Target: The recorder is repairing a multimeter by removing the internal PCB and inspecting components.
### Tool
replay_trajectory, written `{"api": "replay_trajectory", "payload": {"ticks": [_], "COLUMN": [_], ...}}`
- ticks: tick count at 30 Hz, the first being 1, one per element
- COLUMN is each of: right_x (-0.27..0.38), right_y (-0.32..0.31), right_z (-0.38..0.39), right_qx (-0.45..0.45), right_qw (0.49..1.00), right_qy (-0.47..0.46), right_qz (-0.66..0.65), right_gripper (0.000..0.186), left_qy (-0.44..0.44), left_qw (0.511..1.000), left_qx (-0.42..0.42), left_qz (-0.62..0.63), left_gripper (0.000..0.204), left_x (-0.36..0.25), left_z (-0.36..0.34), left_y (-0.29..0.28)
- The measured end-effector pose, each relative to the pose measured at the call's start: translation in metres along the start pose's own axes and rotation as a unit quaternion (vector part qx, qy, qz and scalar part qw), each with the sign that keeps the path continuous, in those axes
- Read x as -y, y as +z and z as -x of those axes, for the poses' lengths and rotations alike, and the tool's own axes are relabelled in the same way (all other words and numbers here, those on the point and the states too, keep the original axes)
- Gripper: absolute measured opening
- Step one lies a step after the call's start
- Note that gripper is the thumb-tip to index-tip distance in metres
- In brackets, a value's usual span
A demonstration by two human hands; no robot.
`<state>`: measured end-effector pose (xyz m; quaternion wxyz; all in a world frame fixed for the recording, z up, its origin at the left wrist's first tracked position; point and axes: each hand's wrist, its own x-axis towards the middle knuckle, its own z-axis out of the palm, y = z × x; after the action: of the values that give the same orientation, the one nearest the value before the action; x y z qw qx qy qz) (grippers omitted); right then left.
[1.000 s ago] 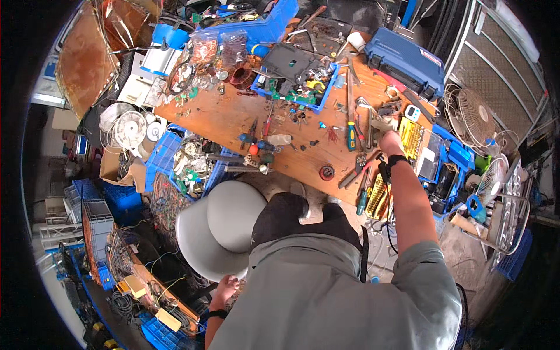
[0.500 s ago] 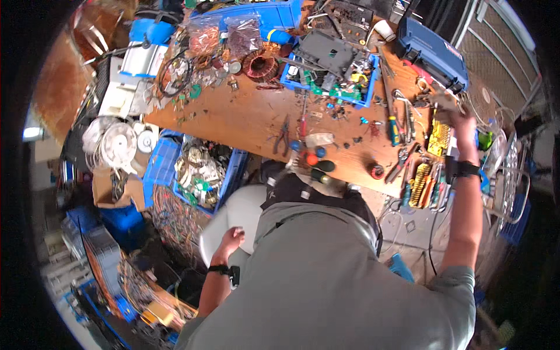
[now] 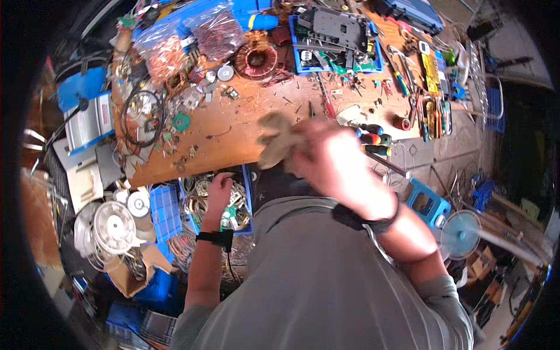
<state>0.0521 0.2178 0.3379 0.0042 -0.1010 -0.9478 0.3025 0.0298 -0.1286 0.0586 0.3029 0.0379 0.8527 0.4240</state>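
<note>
Both hands have shifted since the earlier frame. Right hand (image 3: 335,156): nearside of the copper-wound coil (image 3: 256,72), grip pinching a tan, blurred glove (image 3: 282,140) there. Left hand (image 3: 219,191): nearside-left of that coil, apparently loosely spread, empty. Firm pinch advisable, clear of the bench (image 3: 227,128).

Blurred tan glove-like piece (image 3: 281,141), lobes leftward, in the right grip (image 3: 332,154) over the table edge (image 3: 204,164).
</note>
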Motion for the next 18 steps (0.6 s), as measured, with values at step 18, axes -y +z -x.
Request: {"api": "replay_trajectory", "payload": {"ticks": [18], "right_x": [-0.107], "right_y": [0.164], "right_z": [0.126], "right_qx": [0.093], "right_qw": [0.942], "right_qy": [0.308], "right_qz": [-0.098], "right_gripper": [0.026], "left_qy": [0.603], "left_qw": [0.542], "left_qx": [0.328], "left_qz": [-0.485], "left_gripper": [0.018], "left_x": [-0.21], "left_z": [-0.193], "left_y": [0.227]}}
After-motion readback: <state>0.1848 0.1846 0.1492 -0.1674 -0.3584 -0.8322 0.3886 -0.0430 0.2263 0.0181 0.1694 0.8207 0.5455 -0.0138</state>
